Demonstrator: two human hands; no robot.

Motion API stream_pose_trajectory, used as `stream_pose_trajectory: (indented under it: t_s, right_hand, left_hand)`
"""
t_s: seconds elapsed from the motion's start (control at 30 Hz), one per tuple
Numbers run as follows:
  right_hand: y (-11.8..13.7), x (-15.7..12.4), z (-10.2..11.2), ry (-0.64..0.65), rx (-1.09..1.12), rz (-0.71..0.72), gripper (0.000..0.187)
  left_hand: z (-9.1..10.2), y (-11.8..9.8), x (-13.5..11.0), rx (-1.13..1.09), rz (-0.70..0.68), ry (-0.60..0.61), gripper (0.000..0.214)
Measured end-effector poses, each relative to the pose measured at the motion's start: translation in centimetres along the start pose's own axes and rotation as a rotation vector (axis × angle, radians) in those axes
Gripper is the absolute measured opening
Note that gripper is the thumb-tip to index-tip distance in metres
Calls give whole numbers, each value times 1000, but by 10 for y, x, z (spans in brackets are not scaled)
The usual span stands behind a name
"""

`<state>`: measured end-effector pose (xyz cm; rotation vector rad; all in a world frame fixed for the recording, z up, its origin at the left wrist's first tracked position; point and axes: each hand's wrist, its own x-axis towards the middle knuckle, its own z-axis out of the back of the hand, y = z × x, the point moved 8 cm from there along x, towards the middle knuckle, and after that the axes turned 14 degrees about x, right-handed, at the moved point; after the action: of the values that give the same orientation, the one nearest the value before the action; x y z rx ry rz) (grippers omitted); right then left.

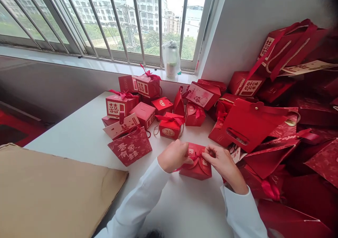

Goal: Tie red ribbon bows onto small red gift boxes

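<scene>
Ribbon (195, 157) is pinched by the left hand (174, 156) and the right hand (221, 161), both nearly closed, over the red box (195, 175), which is laid flat on the desk (79, 134), seemingly so that it is kept steady.

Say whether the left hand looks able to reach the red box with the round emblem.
Probably yes: the round-emblem box is beyond the left hand, nothing visible between, though that hand is busy at the ribbon on the nearer box.
</scene>
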<state>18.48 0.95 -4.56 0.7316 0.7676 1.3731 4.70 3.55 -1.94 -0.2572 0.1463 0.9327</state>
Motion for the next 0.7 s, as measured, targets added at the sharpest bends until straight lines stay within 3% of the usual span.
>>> stream_pose_trajectory:
  t_s: [0.3, 0.53, 0.7]
  right_hand:
    - [6, -2, 1, 7, 34, -21, 19]
    - [5, -1, 2, -12, 60, -16, 18]
    - [4, 0, 2, -23, 86, -29, 17]
  left_hand:
    - [2, 7, 4, -230, -50, 78, 20]
    - [-2, 8, 11, -464, -233, 186, 24]
    - [1, 8, 21, -592, -338, 109, 27]
